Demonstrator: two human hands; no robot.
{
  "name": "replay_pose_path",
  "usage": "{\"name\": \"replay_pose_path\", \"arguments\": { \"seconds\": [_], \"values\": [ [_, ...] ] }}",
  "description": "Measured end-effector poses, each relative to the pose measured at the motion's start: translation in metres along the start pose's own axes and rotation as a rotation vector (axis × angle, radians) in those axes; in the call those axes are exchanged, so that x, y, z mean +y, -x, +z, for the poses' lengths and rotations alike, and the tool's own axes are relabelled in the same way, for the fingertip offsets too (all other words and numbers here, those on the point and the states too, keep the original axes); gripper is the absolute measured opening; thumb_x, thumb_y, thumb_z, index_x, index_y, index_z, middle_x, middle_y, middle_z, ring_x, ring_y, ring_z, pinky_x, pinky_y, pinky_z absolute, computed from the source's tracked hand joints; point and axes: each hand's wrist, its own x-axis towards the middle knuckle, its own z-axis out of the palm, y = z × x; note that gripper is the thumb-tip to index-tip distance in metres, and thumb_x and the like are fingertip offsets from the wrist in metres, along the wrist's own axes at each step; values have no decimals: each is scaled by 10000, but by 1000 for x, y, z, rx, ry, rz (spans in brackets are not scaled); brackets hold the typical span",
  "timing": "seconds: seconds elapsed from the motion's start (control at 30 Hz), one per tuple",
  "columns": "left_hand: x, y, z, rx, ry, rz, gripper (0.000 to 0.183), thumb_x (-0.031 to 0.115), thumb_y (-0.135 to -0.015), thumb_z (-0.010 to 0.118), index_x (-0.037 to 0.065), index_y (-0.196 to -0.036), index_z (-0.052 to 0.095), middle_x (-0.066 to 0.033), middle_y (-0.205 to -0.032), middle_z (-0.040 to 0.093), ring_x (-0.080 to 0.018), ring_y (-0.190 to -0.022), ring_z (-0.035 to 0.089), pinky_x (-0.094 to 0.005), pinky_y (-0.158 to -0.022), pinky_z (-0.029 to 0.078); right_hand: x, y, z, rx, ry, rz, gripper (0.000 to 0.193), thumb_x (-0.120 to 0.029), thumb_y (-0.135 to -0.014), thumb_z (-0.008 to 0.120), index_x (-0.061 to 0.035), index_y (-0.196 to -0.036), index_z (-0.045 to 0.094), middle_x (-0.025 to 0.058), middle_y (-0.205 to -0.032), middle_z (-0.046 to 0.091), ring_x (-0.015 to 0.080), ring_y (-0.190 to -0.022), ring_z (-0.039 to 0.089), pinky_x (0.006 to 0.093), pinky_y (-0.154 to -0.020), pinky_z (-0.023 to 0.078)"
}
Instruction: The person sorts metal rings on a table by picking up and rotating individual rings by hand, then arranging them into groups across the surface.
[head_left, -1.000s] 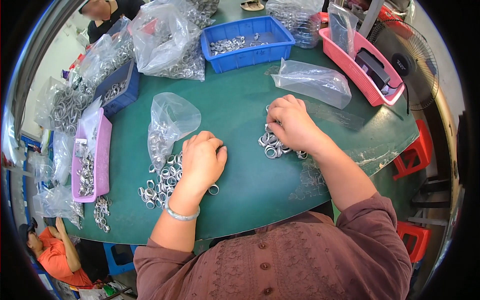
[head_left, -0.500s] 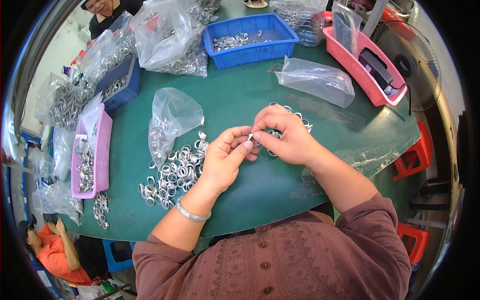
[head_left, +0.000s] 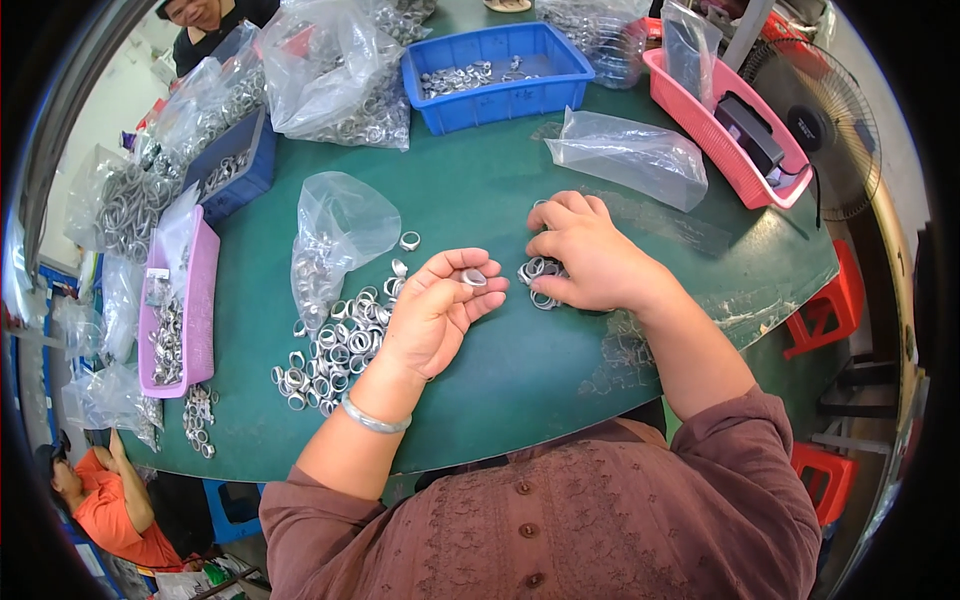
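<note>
My left hand (head_left: pixel 435 312) is turned partly palm up and holds a single silver-coloured ring (head_left: pixel 473 277) with a flat top against its fingers by the thumb. To the right, my right hand (head_left: pixel 592 255) lies palm down over a small cluster of rings (head_left: pixel 537 268). Its fingers are curved and apart, with the thumb beside the rings; what lies under the palm is hidden. Left of my left hand is a larger loose heap of rings (head_left: pixel 345 345). A clear plastic bag (head_left: pixel 345 215) with rings in it lies against that heap. One ring (head_left: pixel 410 241) sits alone beside the bag.
A blue tray (head_left: pixel 500 115) with metal parts stands at the far side, near full clear bags (head_left: pixel 330 80). A purple basket (head_left: pixel 205 300) is at left, a pink basket (head_left: pixel 735 150) and fan (head_left: pixel 815 130) at right. An empty plastic bag (head_left: pixel 630 160) lies flat. Two other people are nearby.
My hands have come apart. The left has drawn back left with the ring in it, and the right has moved right onto the small cluster. The lone ring beside the bag now shows fully.
</note>
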Motion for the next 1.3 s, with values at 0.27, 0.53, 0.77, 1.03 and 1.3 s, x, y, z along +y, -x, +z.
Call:
{"name": "replay_pose_path", "arguments": {
  "seconds": [0.27,0.53,0.77,1.03,1.3],
  "values": [
    [-1,1,2,67,-94,-70,248,13,-879,505,-5,-1121,555,-91,-980,611,-176,-849,606,-289,-760,509,-1,-2,1,-32,-9,-10,177,-134,-708,695,-49,-857,655,83,-1031,583,273,-1082,460,410,-933,338],
    [-9,2,5,37,-188,-77,203,147,-951,536,12,-1096,583,-51,-929,614,-115,-758,573,-249,-678,481,-18,-10,8,164,-198,-189,266,-109,-692,717,-90,-937,616,30,-894,607,244,-930,531,397,-870,365],
    [-5,0,1,-60,3,-65,229,126,-953,527,-5,-1132,584,-65,-909,625,-126,-737,556,-241,-628,452,-11,-10,0,170,-305,-113,310,-106,-702,724,-80,-989,610,27,-850,586,250,-879,526,385,-834,372],
    [-3,0,-5,-121,117,-82,252,82,-943,513,-28,-1163,567,-92,-933,634,-141,-752,572,-249,-638,468,-3,-4,9,42,-44,0,218,-141,-741,695,-64,-943,662,70,-972,576,265,-1009,491,402,-885,360],
    [4,-1,-5,-18,116,-53,314,124,-887,521,-25,-1162,544,-107,-1002,620,-191,-861,600,-334,-726,500,-11,-3,14,-67,125,17,236,-215,-686,722,-42,-837,667,99,-998,570,283,-1051,470,447,-939,332]
  ]
}}
